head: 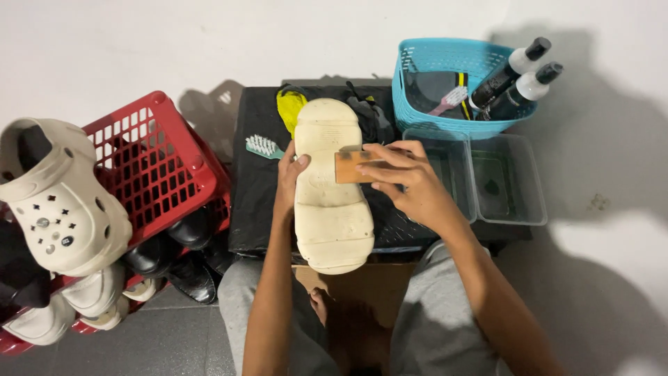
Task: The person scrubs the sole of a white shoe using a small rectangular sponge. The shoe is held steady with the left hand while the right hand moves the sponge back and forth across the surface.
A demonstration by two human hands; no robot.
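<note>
Cream sole [332, 209] gripped in left hand [287, 177], right hand [410, 182] fingers pinching one brown block [350, 168]; two bottles [515, 80] behind.

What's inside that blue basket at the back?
The blue basket holds a pink-handled brush and a dark flat thing beneath it. Two black-capped spray bottles lean out over its right rim. Its wall hides whatever lies at the bottom.

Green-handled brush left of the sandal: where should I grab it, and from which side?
Probably by the bristle head of the green brush, coming from the left. Its handle end runs under the cream sandal and behind the left hand, so only the head lies exposed on the black surface.
</note>
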